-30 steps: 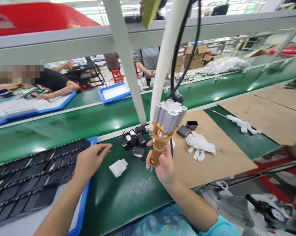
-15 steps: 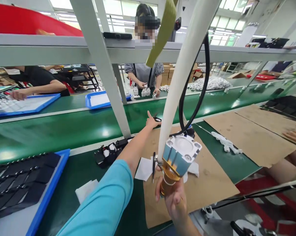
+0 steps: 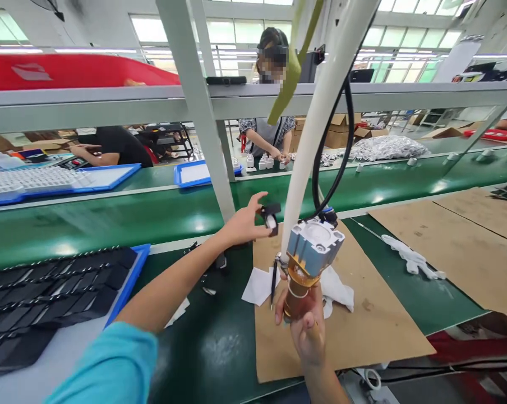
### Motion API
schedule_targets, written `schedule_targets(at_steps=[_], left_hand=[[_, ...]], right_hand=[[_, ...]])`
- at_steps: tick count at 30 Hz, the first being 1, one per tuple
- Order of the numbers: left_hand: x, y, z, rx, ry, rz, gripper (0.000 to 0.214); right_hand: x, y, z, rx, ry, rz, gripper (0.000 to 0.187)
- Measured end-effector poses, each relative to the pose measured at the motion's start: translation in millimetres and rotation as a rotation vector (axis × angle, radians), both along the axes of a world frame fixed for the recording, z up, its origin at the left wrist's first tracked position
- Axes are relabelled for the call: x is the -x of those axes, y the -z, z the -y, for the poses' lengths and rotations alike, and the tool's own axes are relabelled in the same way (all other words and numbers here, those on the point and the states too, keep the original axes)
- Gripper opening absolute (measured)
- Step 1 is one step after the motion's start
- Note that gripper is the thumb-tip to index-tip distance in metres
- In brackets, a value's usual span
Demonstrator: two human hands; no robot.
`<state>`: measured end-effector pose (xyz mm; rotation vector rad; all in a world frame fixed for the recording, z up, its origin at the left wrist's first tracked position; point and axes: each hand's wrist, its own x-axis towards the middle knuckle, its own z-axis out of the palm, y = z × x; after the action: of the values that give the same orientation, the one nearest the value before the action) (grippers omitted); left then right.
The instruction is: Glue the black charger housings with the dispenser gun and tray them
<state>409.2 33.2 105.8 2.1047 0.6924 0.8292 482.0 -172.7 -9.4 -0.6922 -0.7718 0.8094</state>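
My left hand [image 3: 244,223] reaches forward past the cardboard's far edge, holding a small black part with a white patch [image 3: 271,219] at the fingertips. The index finger is raised and the thumb lies below the part. My right hand [image 3: 306,320] is wrapped round the brass-coloured grip of a pneumatic tool [image 3: 316,244], whose blue and silver block points up and away. Under the tool lies a sheet of brown cardboard [image 3: 358,331]. White paper [image 3: 256,286], a thin black pen-like tool [image 3: 274,283] and a white cloth [image 3: 340,289] rest on it.
A white pole [image 3: 310,129] with black cables rises beside the tool. A blue-edged tray [image 3: 129,286] of black parts stands at left. The green conveyor [image 3: 110,224] crosses ahead, below a grey shelf frame [image 3: 203,106]. A white glove [image 3: 411,258] lies at right. A co-worker [image 3: 274,132] handles white parts opposite.
My left hand has drawn back and left with the black part, which now shows more plainly. The right hand still grips the tool. The camera view has shifted.
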Motion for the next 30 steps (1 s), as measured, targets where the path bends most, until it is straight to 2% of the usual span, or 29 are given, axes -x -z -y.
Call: schedule_targets(at_steps=[2,6,9,12,15,17,22,24,30], left_hand=[[59.0,-6.0,22.2,-0.071,0.086,-0.157,0.09],[172.2,-4.1,61.9,-0.062,0.059,-0.391,0.088],[227.6,13.7,74.2,0.049,0.031,-0.5,0.084],[259.1,42.0,77.0,0.159,0.093,-0.526,0.079],[273.8,71.4,83.5,0.203,0.132,-0.464,0.074],[275.7,87.0,93.3,0.211,0.093,-0.421,0.077],[258.7,110.1,128.6,0.159,-0.21,-0.328,0.096],[248.8,117.3,139.6,0.174,-0.29,-0.293,0.103],[234.2,135.7,146.2,0.262,-0.533,-0.257,0.1]], right_hand=[[2.9,-2.7,-0.6,-0.003,0.003,0.008,0.055],[14.9,-11.2,-2.3,-0.025,0.02,0.017,0.049],[27.3,-18.0,-5.4,-0.034,0.02,0.01,0.044],[39.6,-23.3,-9.2,-0.037,-0.004,0.018,0.04],[49.7,-26.7,-12.6,-0.042,-0.007,0.042,0.041],[54.7,-28.0,-14.6,-0.043,0.001,0.05,0.043],[61.0,-28.1,-19.6,-0.041,0.022,0.072,0.043],[61.7,-27.2,-20.9,-0.044,0.029,0.083,0.042],[61.5,-25.6,-19.3,-0.033,0.038,0.085,0.043]])
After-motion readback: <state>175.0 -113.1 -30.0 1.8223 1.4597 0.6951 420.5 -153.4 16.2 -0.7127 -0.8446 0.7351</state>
